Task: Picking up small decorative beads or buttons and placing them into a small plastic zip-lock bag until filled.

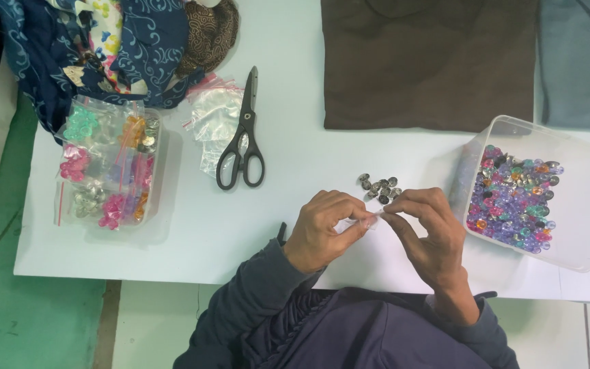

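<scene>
While pinched between both hands above the table's (192, 239) near edge, small clear bag (367, 220) held at its mouth: left hand (322, 232) clenched on one side, right hand (428, 229) nipping the other with thumb and forefinger. Bag almost weightless, limp, slick film; likely to slip or crumple, so best taken at the sealed lip, pads pressing flat. Just beyond fingertips, loose heap of metal studs (380, 188) on bare table; tiny, hard, prone to roll and scatter, better pinched singly or swept. Toward right edge, clear tub (585, 205) of coloured beads, light but spillable. Black scissors (242, 137) mid-table, untouched. Near left edge, tray (162, 171) of bagged beads; empty bags (216, 119) beside it. Along far edge, patterned cloth (124, 41), brown cloth (428, 61), grey cloth (582, 61), all folded, soft.
</scene>
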